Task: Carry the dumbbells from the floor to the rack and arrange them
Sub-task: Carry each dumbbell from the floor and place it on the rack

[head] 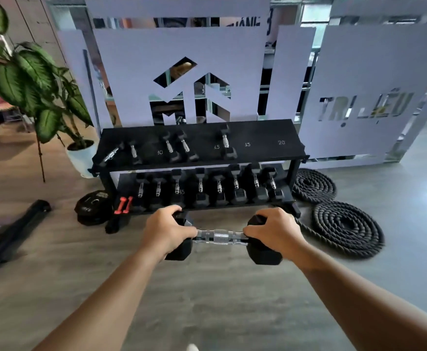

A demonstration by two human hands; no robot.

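Your left hand (168,230) wrapped one end of the dumbbell (221,236), your right hand (274,230) gripped the other, so you had it held level off the floor, right in front of the rack (202,145).

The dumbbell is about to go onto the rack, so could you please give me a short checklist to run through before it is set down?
1. Left hand grips one head of the dumbbell: ok.
2. Right hand grips the other head: ok.
3. Dumbbell held roughly level: ok.
4. Free slot on the rack's top shelf, by the 15 and 20 marks: ok.
5. Dumbbell's weight matches a free mark: cannot tell, no number shows.
6. Floor between the person and the rack free of obstacles: ok, the coiled ropes lie to the right.
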